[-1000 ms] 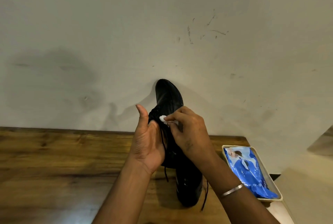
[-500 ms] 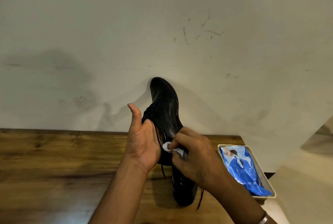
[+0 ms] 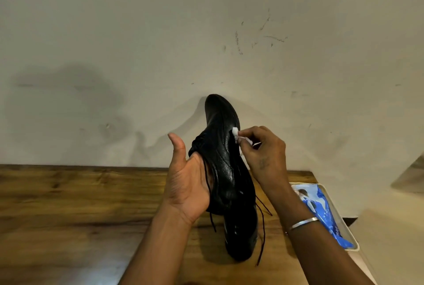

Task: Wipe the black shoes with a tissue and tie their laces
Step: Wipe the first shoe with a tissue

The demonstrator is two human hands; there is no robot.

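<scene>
1. Between the right hand's point(image 3: 263, 154) pinched fingertips point(image 3: 241, 134), a small white tissue point(image 3: 235, 131) presses on the raised black shoe point(image 3: 223, 160), near its toe.
2. Left hand point(image 3: 188, 183) cups that shoe from beneath, thumb free.
3. Wiping looks underway; a second shoe point(image 3: 241, 236) rests below on the wooden table point(image 3: 68, 204).
4. Laces point(image 3: 262, 222) dangle untied, so tying remains.

Glossy leather shoe point(image 3: 226, 158); grained wooden table point(image 3: 68, 204).

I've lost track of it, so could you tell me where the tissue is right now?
In the head view, the tissue is pinched in the right hand, pressed against the right side of the raised shoe.
</scene>
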